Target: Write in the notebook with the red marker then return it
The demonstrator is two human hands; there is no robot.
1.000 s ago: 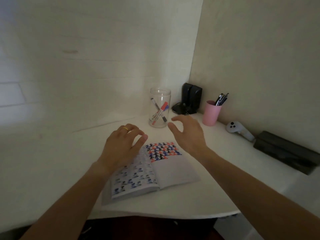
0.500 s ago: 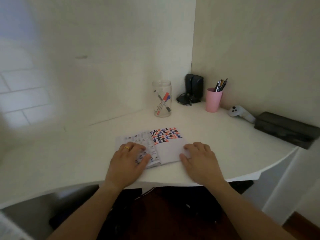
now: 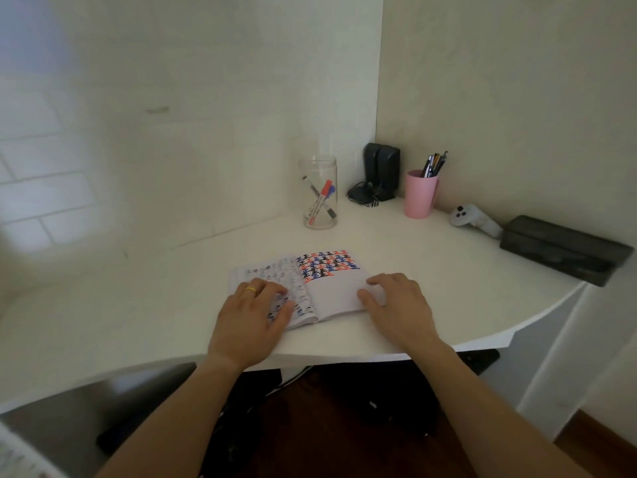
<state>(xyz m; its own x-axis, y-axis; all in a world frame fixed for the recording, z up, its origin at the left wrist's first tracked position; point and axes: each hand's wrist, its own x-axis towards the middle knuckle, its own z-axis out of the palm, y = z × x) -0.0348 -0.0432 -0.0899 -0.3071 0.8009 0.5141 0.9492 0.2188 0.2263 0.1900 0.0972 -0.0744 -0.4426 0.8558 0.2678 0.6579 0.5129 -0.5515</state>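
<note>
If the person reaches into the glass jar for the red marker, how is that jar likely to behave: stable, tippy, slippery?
The glass jar is tall and narrow, so a sideways tug on the red marker could probably tip it. Its smooth clear wall likely slides easily on the white desk. Holding only a few markers, it is probably light; steadying it with the left hand seems wise.

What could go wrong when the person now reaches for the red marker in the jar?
The red marker crosses other markers inside the narrow glass jar, so pulling it could drag them out or tip the jar. Once the right hand lifts, only the left hand flattens the notebook; pages may spring up.
</note>
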